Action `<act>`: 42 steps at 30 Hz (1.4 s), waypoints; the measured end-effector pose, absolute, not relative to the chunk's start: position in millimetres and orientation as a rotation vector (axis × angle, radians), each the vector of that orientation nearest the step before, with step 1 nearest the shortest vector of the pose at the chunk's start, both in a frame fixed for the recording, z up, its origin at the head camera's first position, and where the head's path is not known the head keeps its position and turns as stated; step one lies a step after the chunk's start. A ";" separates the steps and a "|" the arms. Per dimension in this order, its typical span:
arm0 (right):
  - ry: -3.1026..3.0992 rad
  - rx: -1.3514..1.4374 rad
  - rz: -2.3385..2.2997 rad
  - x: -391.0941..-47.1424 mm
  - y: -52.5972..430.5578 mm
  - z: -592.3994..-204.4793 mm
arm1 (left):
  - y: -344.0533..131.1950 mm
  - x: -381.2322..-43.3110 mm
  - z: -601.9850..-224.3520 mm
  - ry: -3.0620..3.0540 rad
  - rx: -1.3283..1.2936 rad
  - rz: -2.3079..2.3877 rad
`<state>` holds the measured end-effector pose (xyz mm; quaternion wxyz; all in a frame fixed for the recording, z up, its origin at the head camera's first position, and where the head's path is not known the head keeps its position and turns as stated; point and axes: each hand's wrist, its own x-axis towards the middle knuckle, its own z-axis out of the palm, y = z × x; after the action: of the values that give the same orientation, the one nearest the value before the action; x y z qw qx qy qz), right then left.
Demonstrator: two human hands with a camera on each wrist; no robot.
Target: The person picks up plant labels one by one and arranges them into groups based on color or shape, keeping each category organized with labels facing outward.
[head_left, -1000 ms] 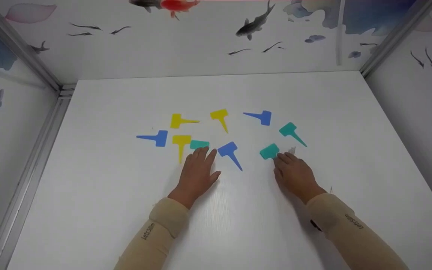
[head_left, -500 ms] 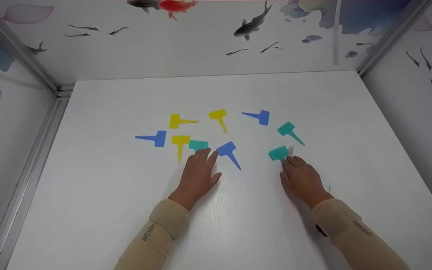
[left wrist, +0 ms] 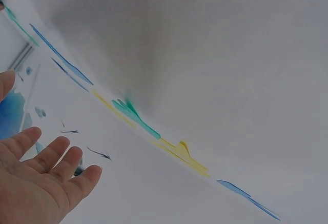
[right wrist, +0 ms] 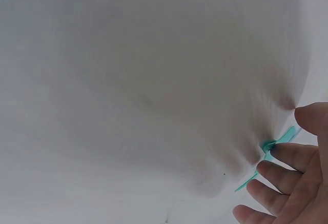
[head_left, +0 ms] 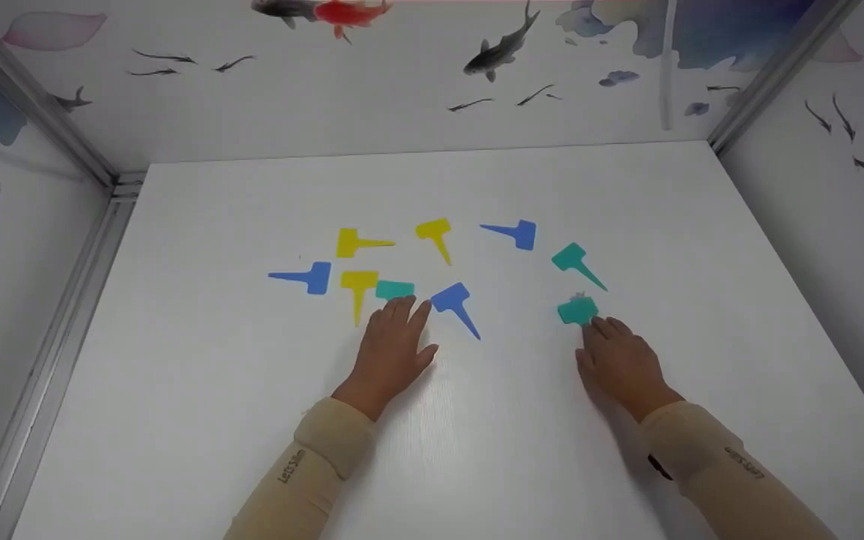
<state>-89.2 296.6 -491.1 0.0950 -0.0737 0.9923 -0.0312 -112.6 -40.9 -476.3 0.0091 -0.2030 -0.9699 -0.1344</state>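
My right hand [head_left: 625, 361] rests low over the table, its fingertips on the lower edge of a green T-shaped plant label [head_left: 577, 310]; the label's stem is hidden under the fingers. In the right wrist view those fingers [right wrist: 289, 177] are extended against the green label [right wrist: 285, 134]. Fingers spread, my left hand [head_left: 389, 352] lies at another green plant label [head_left: 395, 289], covering its stem. Close on its left is a yellow label [head_left: 359, 280], and a blue label [head_left: 451, 298] lies just right of its index fingertip. The left wrist view shows loosely extended fingers [left wrist: 64, 157].
Behind the hands lie two yellow labels [head_left: 346, 243], [head_left: 433, 229], a blue label [head_left: 526, 235] and a green label [head_left: 570, 257]. Another blue label [head_left: 319, 278] is at the far left. White panels with painted fish [head_left: 503, 52] enclose the white table [head_left: 252, 420].
My right hand has slid right and slightly toward me, and the green label under its fingertips has moved along and turned a little. The left hand has stayed nearly in place.
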 end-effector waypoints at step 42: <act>2.936 -0.091 -0.107 -87.0 348.3 -491.0 | -37.4 -115.4 -481.2 -3.066 -0.625 -0.393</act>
<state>-87.0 348.3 -491.0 0.1008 -0.0307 0.9938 -0.0363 -115.4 -37.4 -481.2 -0.0060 -0.1983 -0.9722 -0.1245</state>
